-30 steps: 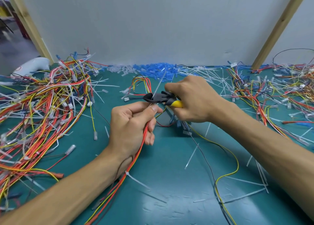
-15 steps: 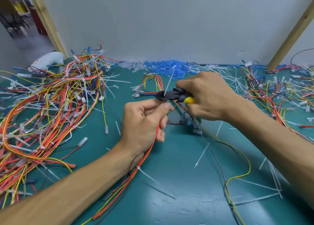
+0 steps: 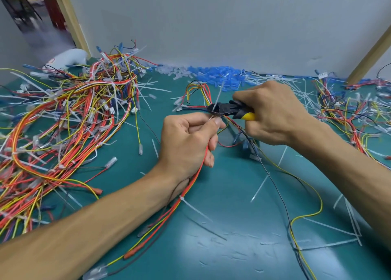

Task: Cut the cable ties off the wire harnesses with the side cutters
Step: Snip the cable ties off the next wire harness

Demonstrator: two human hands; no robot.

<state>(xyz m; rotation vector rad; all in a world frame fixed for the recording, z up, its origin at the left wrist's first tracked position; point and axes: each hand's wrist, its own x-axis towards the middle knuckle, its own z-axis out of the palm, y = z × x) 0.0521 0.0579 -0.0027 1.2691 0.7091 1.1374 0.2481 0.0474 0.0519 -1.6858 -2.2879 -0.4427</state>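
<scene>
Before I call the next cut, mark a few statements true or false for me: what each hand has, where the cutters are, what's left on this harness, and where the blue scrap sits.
1. The right hand grips the side cutters. True.
2. The left hand holds nothing. False: it grips the wire harness, pinching it right beside the cutters' head.
3. The cutters' head is at a white cable tie whose tail sticks upward. True.
4. The blue pieces are heaped at the near edge of the table. False: they lie at the back, along the wall.
5. A second cable tie sits on the harness below the left wrist. True.
</scene>
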